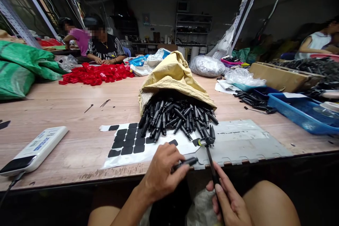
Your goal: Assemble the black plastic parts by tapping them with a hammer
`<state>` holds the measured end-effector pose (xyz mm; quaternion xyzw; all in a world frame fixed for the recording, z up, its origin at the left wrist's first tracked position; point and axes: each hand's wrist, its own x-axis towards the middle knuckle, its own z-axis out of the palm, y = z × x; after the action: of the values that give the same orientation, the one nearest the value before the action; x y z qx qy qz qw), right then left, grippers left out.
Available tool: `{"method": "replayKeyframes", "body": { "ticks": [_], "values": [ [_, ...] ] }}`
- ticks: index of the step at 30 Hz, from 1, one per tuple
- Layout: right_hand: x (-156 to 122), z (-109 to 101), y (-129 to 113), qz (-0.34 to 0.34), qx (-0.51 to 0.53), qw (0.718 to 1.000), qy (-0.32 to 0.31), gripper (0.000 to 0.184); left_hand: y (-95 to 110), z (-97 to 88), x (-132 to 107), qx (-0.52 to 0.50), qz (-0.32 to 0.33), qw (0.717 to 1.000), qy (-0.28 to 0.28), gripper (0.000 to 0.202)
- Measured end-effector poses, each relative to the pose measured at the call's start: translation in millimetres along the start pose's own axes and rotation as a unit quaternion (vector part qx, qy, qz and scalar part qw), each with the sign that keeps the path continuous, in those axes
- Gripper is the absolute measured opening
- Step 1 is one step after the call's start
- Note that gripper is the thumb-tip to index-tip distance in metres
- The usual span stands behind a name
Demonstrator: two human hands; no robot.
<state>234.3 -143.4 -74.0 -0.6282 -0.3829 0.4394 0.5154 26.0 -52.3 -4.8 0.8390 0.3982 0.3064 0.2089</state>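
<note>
My left hand (162,171) grips a short black plastic part (185,162) at the table's near edge. My right hand (230,203) holds a thin black tool (211,160) that slants up toward the table, its tip by a small black pad with a green bit. Just beyond lies a white sheet of black adhesive pads (129,140). Behind it a pile of black plastic parts (177,117) spills from a yellow sack (173,73).
A grey plastic sheet (243,140) lies right of the hands, a white device with a cable (35,151) at left. Blue trays (304,112), a cardboard box (280,77), green sacks (21,67) and red parts (96,73) surround. Other people sit at the far side.
</note>
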Motion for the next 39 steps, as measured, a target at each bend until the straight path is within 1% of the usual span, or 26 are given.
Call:
{"method": "replayKeyframes", "body": {
  "ticks": [3,6,7,9,11,12,14,16,17,18,20,23,26,29,34,37,39],
  "values": [
    [-1,1,-2,-0.001,0.007,1.000,0.009,0.075,14,9.8,-19,-0.004,0.034,0.999,-0.035,0.008],
    [1,-1,1,-0.009,0.009,1.000,0.006,0.073,16,26.0,-40,0.028,0.052,0.997,-0.052,0.008],
    [2,-3,3,-0.012,0.007,1.000,0.000,0.072,15,31.1,-45,0.042,0.062,0.996,-0.048,0.011],
    [6,-7,9,-0.012,0.005,1.000,-0.020,0.075,12,37.1,-52,0.057,0.089,0.994,-0.020,0.017],
    [10,-10,13,-0.009,0.003,0.999,-0.042,0.078,9,34.8,-52,0.055,0.086,0.994,0.024,0.018],
    [10,-10,15,-0.010,0.004,0.999,-0.047,0.078,7,30.4,-48,0.057,0.064,0.995,0.056,0.014],
    [10,-9,15,-0.020,0.007,0.999,-0.035,0.073,0,17.1,-36,0.082,-0.012,0.987,0.135,0.006],
    [7,-5,14,-0.030,0.012,0.999,-0.013,0.067,-13,2.0,-20,0.129,-0.099,0.964,0.213,0.009],
    [5,-3,13,-0.034,0.013,0.999,-0.002,0.065,-21,-4.7,-12,0.153,-0.140,0.950,0.233,0.009],
    [4,-1,12,-0.035,0.014,0.999,0.005,0.064,-29,-10.3,-4,0.171,-0.177,0.939,0.239,0.010],
    [3,2,11,-0.036,0.013,0.999,0.008,0.065,-43,-17.3,9,0.188,-0.233,0.928,0.223,0.015],
    [3,2,10,-0.035,0.010,0.999,0.008,0.065,-55,-19.8,17,0.179,-0.263,0.928,0.192,0.016],
    [3,1,10,-0.035,0.013,0.999,0.007,0.064,-54,-18.2,12,0.148,-0.276,0.932,0.183,0.018],
    [3,2,7,-0.035,0.017,0.999,0.007,0.064,-46,-15.8,0,0.098,-0.294,0.935,0.173,0.021],
    [1,2,5,-0.026,0.015,0.999,0.011,0.065,-30,-7.9,-15,0.029,-0.265,0.952,0.150,0.025],
    [1,3,4,-0.026,0.017,0.999,0.010,0.065,-26,-1.3,-16,0.011,-0.242,0.961,0.137,0.023],
    [0,3,4,-0.027,0.017,0.999,0.010,0.065,-25,2.2,-13,0.022,-0.218,0.967,0.129,0.019]
  ]
}}
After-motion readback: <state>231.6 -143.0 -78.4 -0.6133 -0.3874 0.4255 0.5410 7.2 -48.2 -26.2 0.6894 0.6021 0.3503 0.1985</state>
